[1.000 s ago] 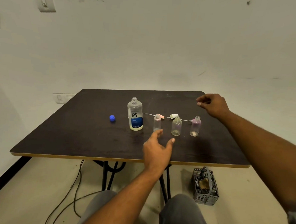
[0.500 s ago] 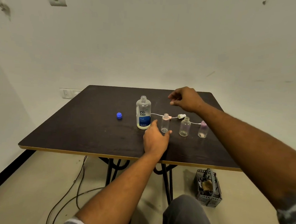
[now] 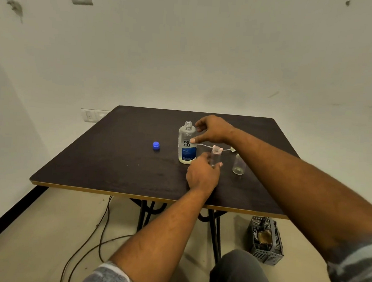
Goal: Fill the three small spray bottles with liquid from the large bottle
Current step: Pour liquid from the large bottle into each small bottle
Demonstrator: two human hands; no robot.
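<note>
The large clear bottle (image 3: 187,145) with a blue label stands uncapped on the dark table (image 3: 114,158). Its blue cap (image 3: 156,145) lies to the left. My right hand (image 3: 212,130) hovers just right of the bottle's shoulder, fingers spread, thumb tip touching its side. My left hand (image 3: 202,174) wraps the lower part of the nearest small bottle (image 3: 215,155), which has a pink neck. A second small clear bottle (image 3: 238,165) stands to the right. My right forearm hides the third. Spray heads with thin tubes (image 3: 218,147) lie behind the small bottles.
A grey plastic basket (image 3: 266,239) sits on the floor under the table's right front corner. Cables (image 3: 101,233) trail across the floor by the black table legs. The wall runs close behind the table. My knee (image 3: 242,273) is at the bottom.
My right hand has swung left from the table's far right to the large bottle. My left hand has moved forward and closed around the pink-necked small bottle.
</note>
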